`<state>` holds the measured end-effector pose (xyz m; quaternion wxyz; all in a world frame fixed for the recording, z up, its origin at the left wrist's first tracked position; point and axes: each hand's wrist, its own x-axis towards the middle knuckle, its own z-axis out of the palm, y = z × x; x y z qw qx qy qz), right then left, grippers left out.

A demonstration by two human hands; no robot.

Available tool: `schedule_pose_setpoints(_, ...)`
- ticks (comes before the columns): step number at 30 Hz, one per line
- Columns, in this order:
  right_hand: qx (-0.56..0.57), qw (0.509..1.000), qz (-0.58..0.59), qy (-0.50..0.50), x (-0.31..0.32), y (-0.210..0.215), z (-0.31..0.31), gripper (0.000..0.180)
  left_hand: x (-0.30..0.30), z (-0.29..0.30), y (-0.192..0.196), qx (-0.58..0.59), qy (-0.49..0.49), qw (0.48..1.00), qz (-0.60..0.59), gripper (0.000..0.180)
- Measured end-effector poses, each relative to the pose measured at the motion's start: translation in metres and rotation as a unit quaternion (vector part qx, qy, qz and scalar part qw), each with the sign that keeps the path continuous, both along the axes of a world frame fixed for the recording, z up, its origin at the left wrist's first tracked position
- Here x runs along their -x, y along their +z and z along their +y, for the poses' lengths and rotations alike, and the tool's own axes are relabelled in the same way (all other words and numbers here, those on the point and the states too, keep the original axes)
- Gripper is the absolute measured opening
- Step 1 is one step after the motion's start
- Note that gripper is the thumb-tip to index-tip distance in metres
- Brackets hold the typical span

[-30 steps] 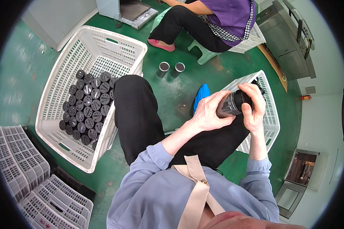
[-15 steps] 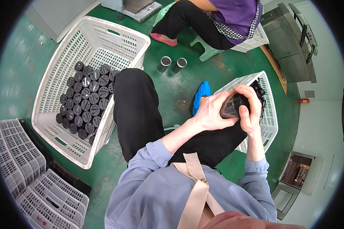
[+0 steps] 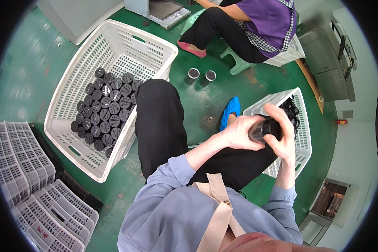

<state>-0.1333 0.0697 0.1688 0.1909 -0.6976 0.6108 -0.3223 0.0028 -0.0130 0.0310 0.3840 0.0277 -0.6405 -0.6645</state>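
Toward eight o'clock stand stacked pale crates (image 3: 27, 168); at about ten o'clock a large white crate (image 3: 153, 52) holds rows of upright black-capped jars (image 3: 104, 104). Just off twelve, two dark-filled jars (image 3: 201, 77) stand side by side on the green floor (image 3: 199, 107). At one o'clock a seated co-worker in purple (image 3: 269, 25) shows, and nearer two, a blue shoe cover (image 3: 230, 110). At three o'clock, the left hand (image 3: 242, 132) is wrapped around the body of a tilted jar (image 3: 257, 131), above the lap; the right hand (image 3: 284, 135) has thumb and fingers curled around the jar's black lid (image 3: 273, 127). Just beyond, a smaller white crate (image 3: 303, 135) contains shiny black pieces (image 3: 290, 111).
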Motion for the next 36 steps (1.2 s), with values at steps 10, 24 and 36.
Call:
schedule_pose_setpoints(10,0.035,0.994,0.038,-0.098,-0.022,-0.021,-0.011,0.052,0.001,0.007,-0.008,0.04,0.152,0.987,-0.042,0.062)
schedule_pose_setpoints(24,0.003,0.997,-0.061,-0.039,-0.01,-0.017,0.003,0.06,-0.006,0.0,0.0,-0.029,-0.051,0.996,-0.072,0.063)
schedule_pose_setpoints(36,0.058,0.994,-0.05,-0.083,-0.014,-0.029,0.003,0.044,0.005,0.008,-0.005,-0.058,-0.052,0.994,-0.07,0.063)
